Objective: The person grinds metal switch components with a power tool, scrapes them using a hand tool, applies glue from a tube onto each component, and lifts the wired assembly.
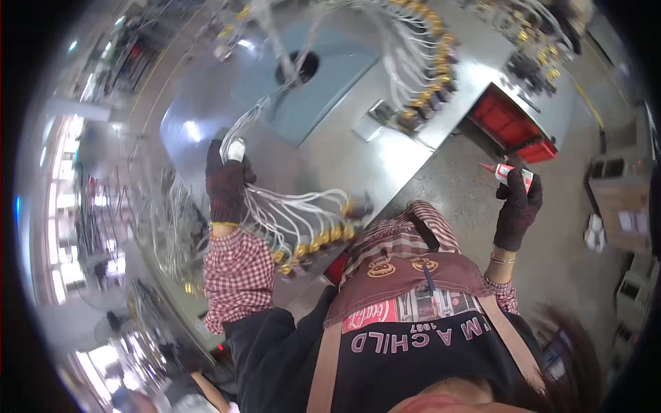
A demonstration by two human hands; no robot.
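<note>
Gripping a bundle of white wires (286,206), the left hand (226,180) is up over the steel table (344,155), gloved dark, fingers closed tight round the bundle where a white wrap binds it. One bundle in that hand, and it fans out below the wrist into a row of brass-coloured plugs (313,244), roughly a dozen, though they blur together and I can't count them cleanly. A second harness (420,62) lies across the far side of the table, its own curved row of gold plugs too smeared to number. Over on the right, the right hand (518,203), also gloved, is held out over the concrete floor (447,182), well apart from the table, fingers curled shut round one small red-and-white tube (511,173) with its red nozzle pointing left. One red bin (513,127) sits under the table's corner, partly cut off by the tabletop edge. One blue mat (323,82) with a dark round hole lies on the steel; the wires rising past it are motion-blurred. The left rim of the view is a warped shine of reflections, possibly more hanging wires, hard to make out. The wires in hand look thin, white and glossy, looping loosely between the fist and the plugs.
</note>
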